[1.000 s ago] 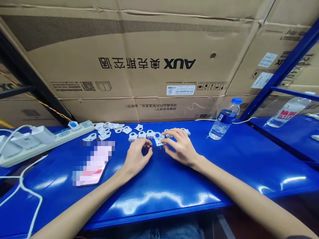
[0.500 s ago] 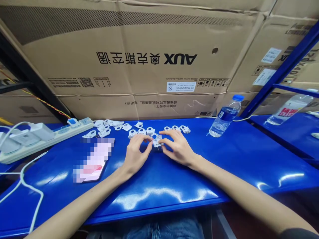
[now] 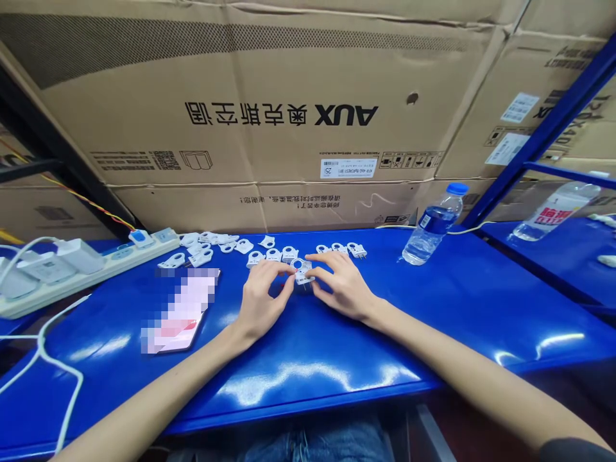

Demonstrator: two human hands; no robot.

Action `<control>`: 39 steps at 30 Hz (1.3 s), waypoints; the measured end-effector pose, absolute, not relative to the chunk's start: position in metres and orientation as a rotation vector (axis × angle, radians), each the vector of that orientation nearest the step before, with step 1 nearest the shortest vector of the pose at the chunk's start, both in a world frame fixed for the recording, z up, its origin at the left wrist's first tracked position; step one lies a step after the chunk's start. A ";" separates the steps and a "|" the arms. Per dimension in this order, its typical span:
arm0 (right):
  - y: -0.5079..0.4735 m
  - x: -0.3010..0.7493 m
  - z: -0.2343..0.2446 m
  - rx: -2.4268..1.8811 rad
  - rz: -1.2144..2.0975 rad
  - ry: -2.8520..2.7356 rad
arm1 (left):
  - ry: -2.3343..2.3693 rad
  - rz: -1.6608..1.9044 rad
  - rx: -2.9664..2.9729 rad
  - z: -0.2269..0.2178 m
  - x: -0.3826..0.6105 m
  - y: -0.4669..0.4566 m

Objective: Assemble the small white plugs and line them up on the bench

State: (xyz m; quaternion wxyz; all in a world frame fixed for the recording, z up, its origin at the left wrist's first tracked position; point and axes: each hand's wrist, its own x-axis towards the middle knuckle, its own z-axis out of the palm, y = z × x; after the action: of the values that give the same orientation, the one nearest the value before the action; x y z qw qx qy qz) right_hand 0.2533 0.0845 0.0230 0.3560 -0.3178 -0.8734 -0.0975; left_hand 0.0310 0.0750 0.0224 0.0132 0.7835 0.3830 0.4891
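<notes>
A white two-pin plug (image 3: 303, 272) with a ring-shaped pull handle is held just above the blue table between my hands, ring upward and pins toward me. From its left side, my left hand (image 3: 265, 292) grips its edge with thumb and forefinger. My right hand (image 3: 343, 282) has its fingertips on the opposite edge and curls round it. Behind the left hand stand several like plugs in a row, among them a white plug (image 3: 273, 254). Past my right fingers sit three more, the outermost white plug (image 3: 357, 249) showing its pins.
A loose pile of white plug pieces (image 3: 199, 249) lies by the power strip (image 3: 128, 255). Left of my hands lies a phone (image 3: 185, 311). A water bottle (image 3: 433, 224) stands at the right. Behind the blue table (image 3: 308, 366) rises a large cardboard box (image 3: 279, 70).
The plug between my fingers has tipped a little, its pins showing lower and less plainly. Both hands stay in almost the same place, and the view has shifted slightly.
</notes>
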 end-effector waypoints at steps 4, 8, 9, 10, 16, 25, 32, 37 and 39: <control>0.085 0.253 0.022 -0.821 -0.250 -2.259 | 1.187 1.523 2.448 0.022 0.031 0.075; 0.085 0.253 0.021 -0.805 -0.256 -2.254 | 1.177 1.510 2.456 0.021 0.031 0.076; 0.085 0.252 0.020 -0.805 -0.250 -2.254 | 1.178 1.506 2.454 0.021 0.031 0.076; 0.084 0.252 0.020 -0.809 -0.242 -2.255 | 1.182 1.499 2.453 0.021 0.031 0.076; 0.084 0.252 0.021 -0.821 -0.232 -2.258 | 1.236 1.447 2.462 0.019 0.030 0.076; 0.082 0.251 0.023 -0.827 -0.231 -2.259 | 1.235 1.462 2.510 0.017 0.029 0.077; 0.082 0.251 0.024 -0.793 -0.262 -2.242 | 1.248 1.474 2.520 0.016 0.029 0.078; 0.081 0.250 0.024 -0.783 -0.270 -2.250 | 1.250 1.449 2.542 0.017 0.028 0.077; 0.081 0.250 0.024 -0.789 -0.266 -2.251 | 1.246 1.446 2.548 0.017 0.028 0.077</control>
State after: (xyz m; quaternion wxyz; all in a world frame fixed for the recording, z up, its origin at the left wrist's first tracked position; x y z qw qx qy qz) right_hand 0.2497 0.0806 0.0237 0.3623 -0.3064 -0.8742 -0.1034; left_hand 0.0284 0.0773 0.0172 -0.0213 0.8001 0.3913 0.4541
